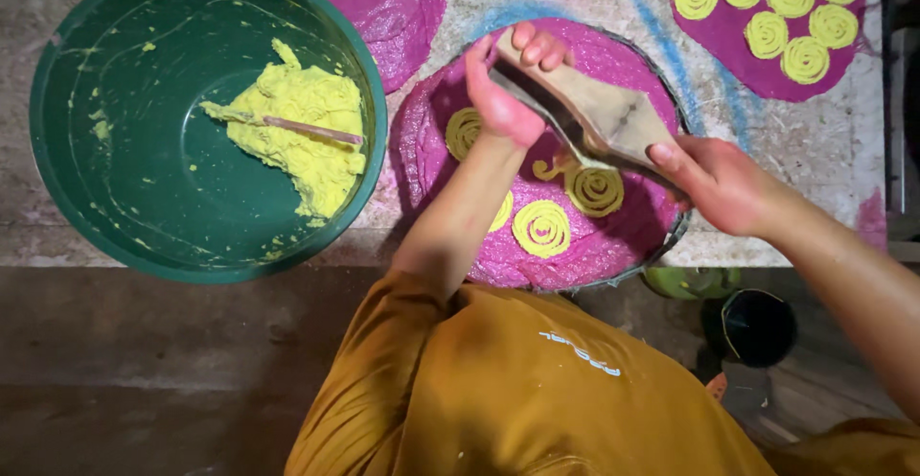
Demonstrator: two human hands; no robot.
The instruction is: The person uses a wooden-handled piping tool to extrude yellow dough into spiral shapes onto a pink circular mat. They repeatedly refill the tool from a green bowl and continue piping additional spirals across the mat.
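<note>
A wooden dough press [599, 116], long and worn grey-brown, is held tilted above a round tray lined with magenta cloth [613, 246] near the counter's front edge. A soft yellow strand hangs from its underside, curling onto the cloth. Several flat yellow dough spirals [541, 229] lie on the cloth beneath it, close together.

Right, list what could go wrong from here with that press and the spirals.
1. The wooden press, gripped by the left hand and right hand, hangs low over the yellow spirals; a dip could smear them.
2. The round pink-covered tray looks to overhang the ledge edge, so downward pressure might tip it.
3. Little free pink surface seems left near the hands, so a new coil might merge with its neighbours.
</note>
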